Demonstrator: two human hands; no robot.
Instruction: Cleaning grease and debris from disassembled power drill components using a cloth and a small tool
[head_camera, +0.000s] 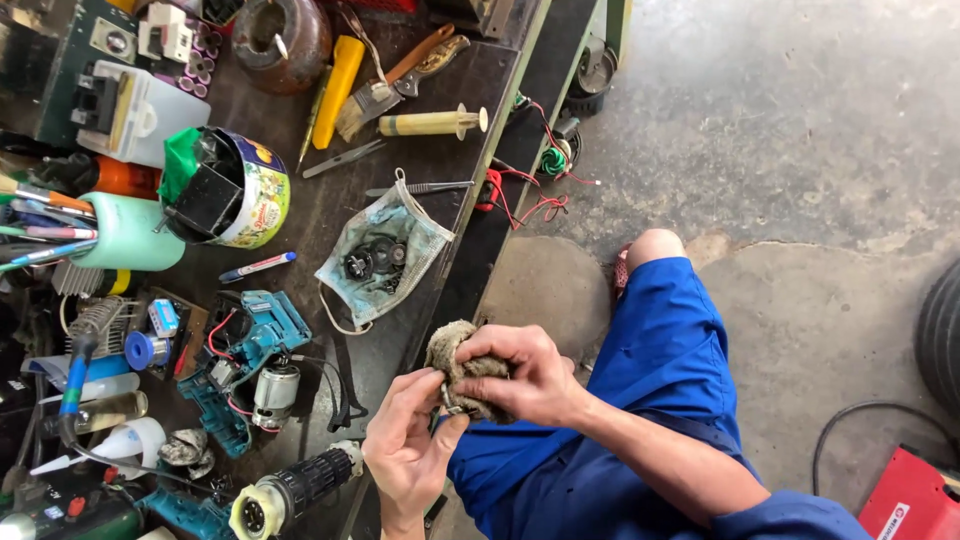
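Note:
My right hand (525, 375) grips a dirty tan rag (455, 360) wrapped around a small metal part whose rim shows at its lower edge. My left hand (405, 445) pinches the rag and that part from below with fingers and thumb. Both hands hover just off the edge of a dark workbench (440, 130), above my lap in blue work trousers (640, 400). On the bench close by lie an opened teal power-tool housing with a motor (245, 365) and a dirty face mask (385, 250) holding several small black gears.
The bench is crowded: a black gearbox nose (290, 490), a syringe (432, 122), a brush (370, 100), a yellow tool (338, 85), a tin of parts (225, 188), a soldering iron stand (95, 330). Red wires (525, 200) hang off the edge. Concrete floor lies right, with a red machine (910, 500).

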